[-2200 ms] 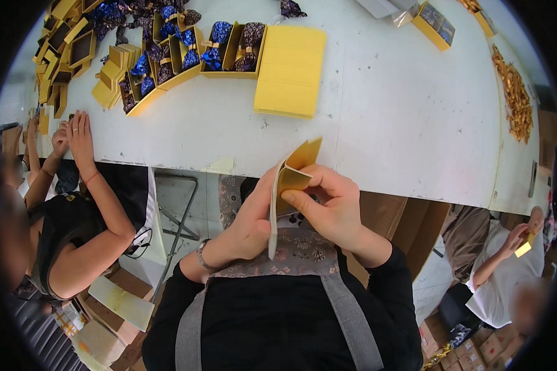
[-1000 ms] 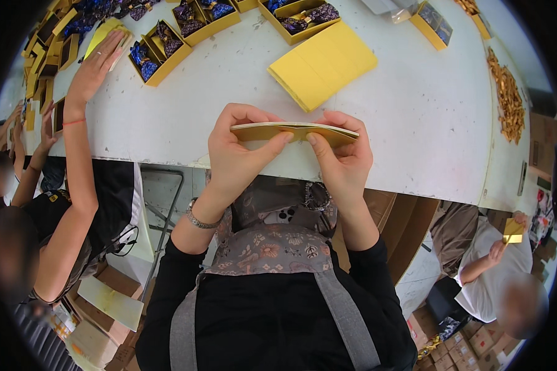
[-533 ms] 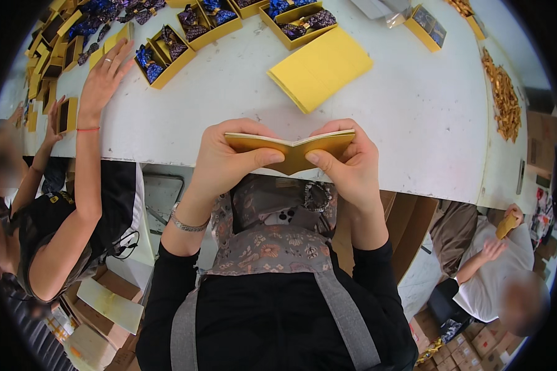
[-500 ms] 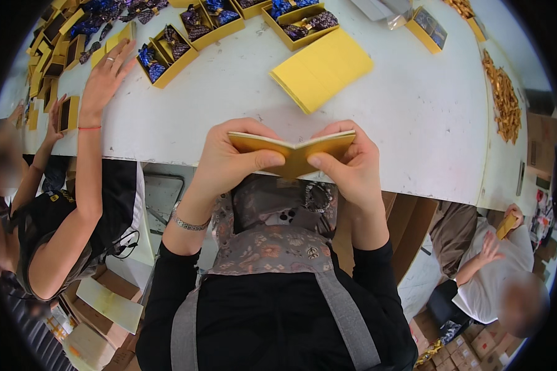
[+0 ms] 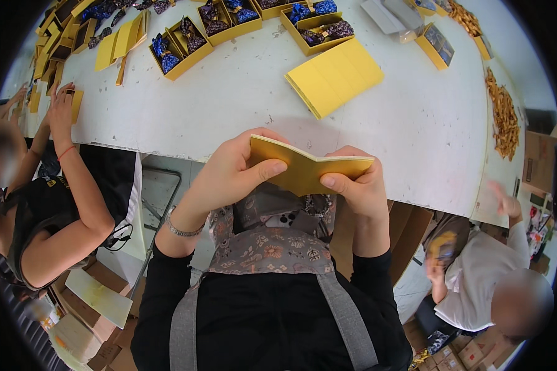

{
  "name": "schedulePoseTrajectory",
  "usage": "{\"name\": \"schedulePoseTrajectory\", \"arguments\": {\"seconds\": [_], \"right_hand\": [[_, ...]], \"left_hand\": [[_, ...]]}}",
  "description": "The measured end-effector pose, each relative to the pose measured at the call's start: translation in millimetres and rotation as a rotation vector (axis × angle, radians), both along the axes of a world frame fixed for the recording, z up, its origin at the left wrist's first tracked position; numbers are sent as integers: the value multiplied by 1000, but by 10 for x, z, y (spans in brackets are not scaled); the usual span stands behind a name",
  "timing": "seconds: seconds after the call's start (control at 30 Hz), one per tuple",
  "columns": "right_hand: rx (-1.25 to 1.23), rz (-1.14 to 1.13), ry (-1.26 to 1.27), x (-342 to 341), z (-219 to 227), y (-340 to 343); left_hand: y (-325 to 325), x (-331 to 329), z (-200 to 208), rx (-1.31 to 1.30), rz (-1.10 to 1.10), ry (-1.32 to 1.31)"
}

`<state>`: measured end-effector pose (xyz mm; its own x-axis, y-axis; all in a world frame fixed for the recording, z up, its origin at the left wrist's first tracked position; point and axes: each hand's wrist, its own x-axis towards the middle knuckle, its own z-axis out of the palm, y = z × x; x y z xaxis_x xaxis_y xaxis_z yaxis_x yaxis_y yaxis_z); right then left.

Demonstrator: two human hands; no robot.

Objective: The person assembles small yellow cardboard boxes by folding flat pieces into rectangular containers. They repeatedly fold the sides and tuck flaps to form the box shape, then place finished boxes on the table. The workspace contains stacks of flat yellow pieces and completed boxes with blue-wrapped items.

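Between my two hands, just over the table's near edge, is a gold cardboard sheet (image 5: 303,168) bent in a shallow V along its middle. My left hand (image 5: 241,167) grips its left end, thumb on the near face and fingers behind. My right hand (image 5: 358,185) pinches the right end the same way. Just beyond, a yellow folded cardboard pile (image 5: 335,77) lies flat on the white table (image 5: 229,105), touching or close to a gold box (image 5: 312,44) with patterned bow ties.
Gold boxes of blue and dark bow ties (image 5: 179,46) line the far side. Upright folded yellow cards (image 5: 120,43) stand at left. A co-worker's hand (image 5: 62,114) touches a small box at the left edge. Gold pieces (image 5: 504,117) lie heaped right, near another co-worker (image 5: 486,272).
My hands and the cardboard sheet have shifted slightly right, and the sheet is now tilted down to the right. The left co-worker's hand has drawn back from the yellow cards to a small box.
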<state>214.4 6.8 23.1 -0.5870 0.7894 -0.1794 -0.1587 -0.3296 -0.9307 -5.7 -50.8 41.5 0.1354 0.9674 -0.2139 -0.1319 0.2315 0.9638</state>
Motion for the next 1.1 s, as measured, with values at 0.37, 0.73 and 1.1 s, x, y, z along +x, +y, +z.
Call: {"name": "schedulePoseTrajectory", "arguments": {"seconds": [0.37, 0.73, 1.1], "right_hand": [[470, -147, -160, -182, -44, -235], [638, -297, -300, -471, -167, -367], [570, -237, -439, -426, 12, -315]], "left_hand": [[-74, 279, -127, 118, 208, 315], [-107, 590, -314, 400, 299, 421], [39, 365, -314, 267, 403, 166]]}}
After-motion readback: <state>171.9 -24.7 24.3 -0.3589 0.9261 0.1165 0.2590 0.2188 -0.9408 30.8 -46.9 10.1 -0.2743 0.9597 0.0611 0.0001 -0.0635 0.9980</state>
